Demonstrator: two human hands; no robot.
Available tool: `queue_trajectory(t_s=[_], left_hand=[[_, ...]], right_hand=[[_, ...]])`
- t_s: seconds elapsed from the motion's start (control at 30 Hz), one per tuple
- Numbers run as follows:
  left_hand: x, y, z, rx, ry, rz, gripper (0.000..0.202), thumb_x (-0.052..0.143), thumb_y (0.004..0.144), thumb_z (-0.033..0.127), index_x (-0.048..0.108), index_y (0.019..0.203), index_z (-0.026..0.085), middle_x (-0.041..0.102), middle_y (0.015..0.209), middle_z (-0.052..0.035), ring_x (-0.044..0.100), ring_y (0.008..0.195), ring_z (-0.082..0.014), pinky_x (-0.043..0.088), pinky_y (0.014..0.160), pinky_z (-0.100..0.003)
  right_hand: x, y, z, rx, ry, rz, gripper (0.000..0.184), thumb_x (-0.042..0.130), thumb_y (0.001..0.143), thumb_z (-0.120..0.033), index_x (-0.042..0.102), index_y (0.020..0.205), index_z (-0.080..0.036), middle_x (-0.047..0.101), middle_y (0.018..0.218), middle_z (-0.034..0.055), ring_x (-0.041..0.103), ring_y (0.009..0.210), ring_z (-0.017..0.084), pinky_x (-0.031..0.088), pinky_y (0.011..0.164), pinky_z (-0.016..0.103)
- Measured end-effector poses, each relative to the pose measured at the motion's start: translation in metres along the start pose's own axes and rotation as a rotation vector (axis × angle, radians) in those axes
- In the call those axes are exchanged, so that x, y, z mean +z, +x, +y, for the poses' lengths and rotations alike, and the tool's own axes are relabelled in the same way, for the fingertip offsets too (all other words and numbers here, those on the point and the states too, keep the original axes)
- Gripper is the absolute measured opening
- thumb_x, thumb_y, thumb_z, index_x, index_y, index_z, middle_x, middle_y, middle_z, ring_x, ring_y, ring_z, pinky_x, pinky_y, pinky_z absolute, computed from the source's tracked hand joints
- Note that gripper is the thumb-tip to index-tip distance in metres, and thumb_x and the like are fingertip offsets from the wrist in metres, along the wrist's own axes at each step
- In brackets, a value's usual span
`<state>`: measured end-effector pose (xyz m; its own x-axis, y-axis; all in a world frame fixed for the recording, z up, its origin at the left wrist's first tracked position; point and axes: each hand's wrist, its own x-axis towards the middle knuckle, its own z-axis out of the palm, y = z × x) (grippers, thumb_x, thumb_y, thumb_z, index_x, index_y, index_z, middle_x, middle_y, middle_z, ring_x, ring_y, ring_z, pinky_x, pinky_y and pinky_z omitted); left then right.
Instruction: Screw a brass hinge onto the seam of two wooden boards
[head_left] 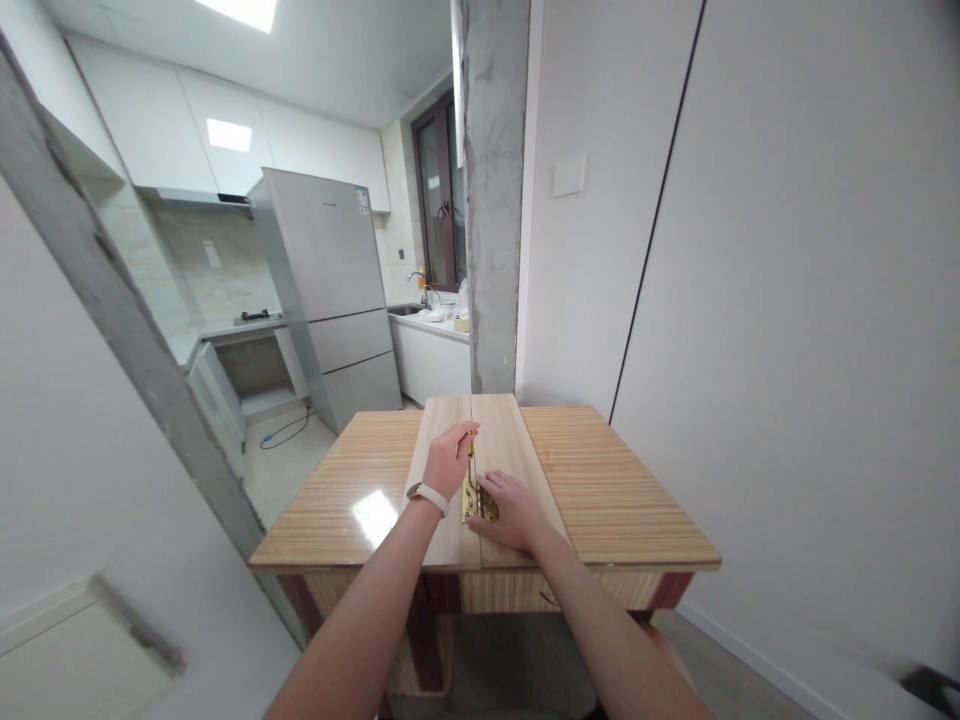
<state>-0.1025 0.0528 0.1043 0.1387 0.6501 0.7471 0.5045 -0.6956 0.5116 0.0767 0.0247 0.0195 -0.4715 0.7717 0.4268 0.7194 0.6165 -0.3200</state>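
Here, in the head view, was the action: the left hand [448, 462] had its fingers closed around the yellow handle of a screwdriver [470, 446], its shaft pointing down at a brass hinge [471, 502]. Whether the tip sat in a screw, I could not tell; it was too small from where I stood. And the hinge? Right across the seam, where a left board [442, 425] and a right board [499, 415] lay side by side, touching. Down low, the right hand [516, 512] was clamped on that hinge, thumb at its near end, fingers at its far end, palm over the right board. A wristwatch [429, 495] with a pale strap circled the left wrist. Both boards lay flat over the middle of a striped wooden table [630, 495], a bright patch of light glaring off its top to the left. Beyond it, left of a rough grey column [495, 200], stood a tall silver refrigerator [334, 260], and between the two, a sink [406, 310] was set in a white counter [431, 355].
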Motion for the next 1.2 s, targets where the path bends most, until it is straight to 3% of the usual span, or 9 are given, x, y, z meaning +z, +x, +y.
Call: queue_trajectory(t_s=[0.3,0.47,0.57,1.0,1.2], left_hand=[[-0.002,-0.002,-0.008,-0.019,0.053,0.036,0.025,0.057,0.098,0.024,0.072,0.118,0.026,0.066,0.103,-0.0052,0.067,0.096,-0.0181,0.057,0.089,-0.034],[-0.001,-0.003,-0.007,0.034,0.027,-0.009,0.036,0.046,0.103,0.021,0.063,0.134,0.026,0.064,0.132,-0.0073,0.061,0.122,-0.0204,0.049,0.109,-0.041],[0.000,-0.003,-0.005,0.038,0.006,-0.029,0.039,0.041,0.104,0.020,0.061,0.137,0.025,0.061,0.140,-0.0067,0.056,0.131,-0.0206,0.047,0.113,-0.043],[-0.002,-0.003,0.001,0.003,-0.005,-0.009,0.033,0.045,0.102,0.018,0.067,0.124,0.024,0.072,0.120,-0.0053,0.068,0.109,-0.0187,0.054,0.102,-0.038],[-0.001,-0.001,0.005,0.015,-0.001,-0.015,0.031,0.047,0.101,0.018,0.070,0.120,0.025,0.071,0.118,-0.0049,0.067,0.108,-0.0187,0.054,0.099,-0.037]], right_hand=[[0.002,-0.001,0.002,0.009,-0.004,-0.015,0.077,0.070,0.077,-0.066,0.053,0.141,-0.026,0.058,0.140,0.0111,0.048,0.134,0.031,0.036,0.112,0.047],[0.002,0.000,0.002,0.019,0.002,-0.015,0.078,0.070,0.076,-0.067,0.053,0.141,-0.027,0.058,0.140,0.0110,0.049,0.134,0.031,0.036,0.112,0.047],[0.002,0.000,0.002,0.009,-0.001,-0.007,0.076,0.071,0.076,-0.065,0.054,0.140,-0.027,0.059,0.139,0.0112,0.049,0.133,0.031,0.037,0.112,0.046],[0.000,-0.001,0.001,-0.004,0.000,0.005,0.073,0.072,0.077,-0.062,0.055,0.138,-0.027,0.060,0.135,0.0104,0.050,0.131,0.030,0.038,0.111,0.045],[0.000,0.000,0.000,-0.013,-0.003,0.001,0.072,0.071,0.077,-0.063,0.055,0.137,-0.027,0.061,0.134,0.0102,0.051,0.130,0.030,0.037,0.110,0.045]])
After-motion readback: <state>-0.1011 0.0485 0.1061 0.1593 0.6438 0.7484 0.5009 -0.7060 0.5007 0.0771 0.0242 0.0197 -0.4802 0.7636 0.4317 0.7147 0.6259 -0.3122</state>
